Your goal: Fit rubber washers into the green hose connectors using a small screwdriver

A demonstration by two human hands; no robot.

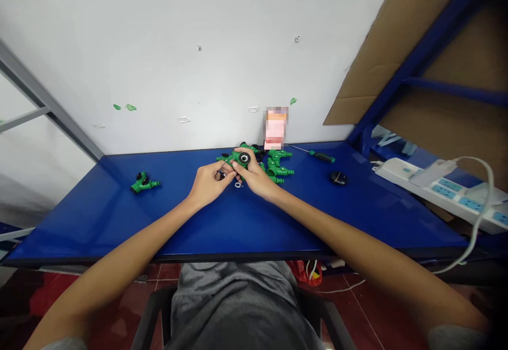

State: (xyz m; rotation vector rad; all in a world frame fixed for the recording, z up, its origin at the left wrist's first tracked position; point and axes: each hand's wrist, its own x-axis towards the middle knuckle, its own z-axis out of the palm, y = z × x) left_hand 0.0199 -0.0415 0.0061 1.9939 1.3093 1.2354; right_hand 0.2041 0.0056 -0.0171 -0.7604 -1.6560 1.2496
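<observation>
A green plastic hose splitter (237, 157) with a round black end is held up in my right hand (256, 178), the fingers wrapped round it. Close against it, my left hand (208, 182) is closed in a pinch on a small dark piece (219, 174), too small to make out clearly. Below the fingertips lies a small whitish ring-like part (238, 184). Several more green hose splitters (281, 172) are grouped just right of and behind my hands, some partly hidden. One splitter with black knobs (143, 183) lies apart on the left.
On the blue table (238, 228), a screwdriver (322, 156) and a round black object (338, 178) lie to the right. A pixelated upright item (275, 128) stands near the white wall. A white power strip (436, 186) with a cable runs along the right side.
</observation>
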